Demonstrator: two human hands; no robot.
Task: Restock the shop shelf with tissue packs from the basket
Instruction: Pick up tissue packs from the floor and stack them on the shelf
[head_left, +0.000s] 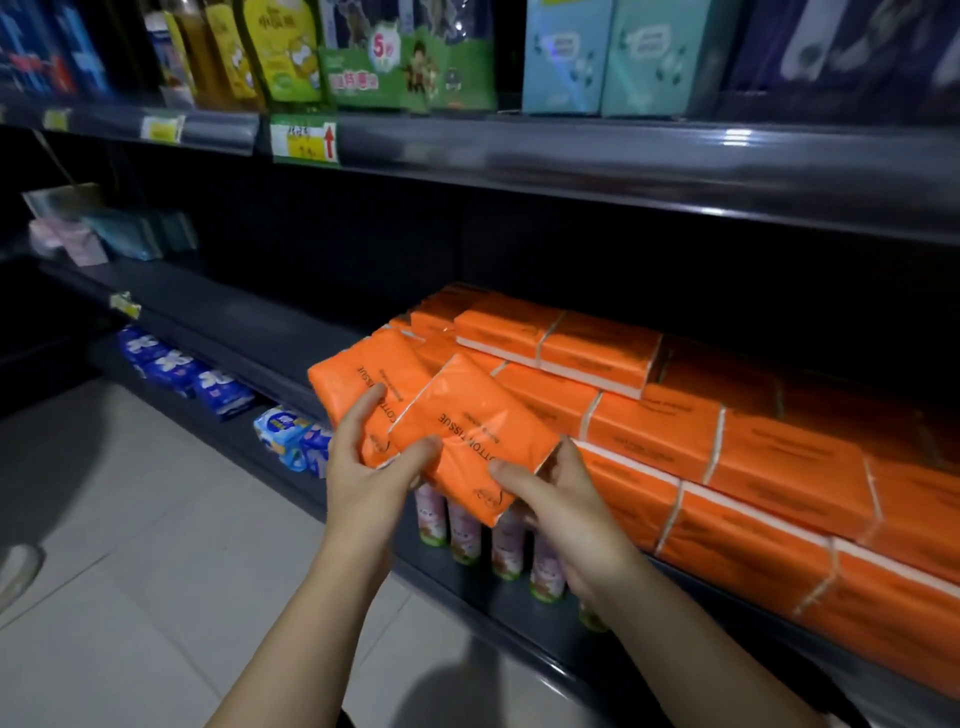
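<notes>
Left hand (371, 457), right hand (563, 499) clasped

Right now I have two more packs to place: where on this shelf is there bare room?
The dark shelf board is bare from the stacked orange tissue packs leftward to the pale packets at the far end. The right side is crowded, stacked in layers. Both the left hand and right hand hold packs at the stack's left edge.

You see blue packets (176, 364) and pink cans (467, 530) below a green price tag (304, 139); teal boxes (613, 57) up right of it.
</notes>
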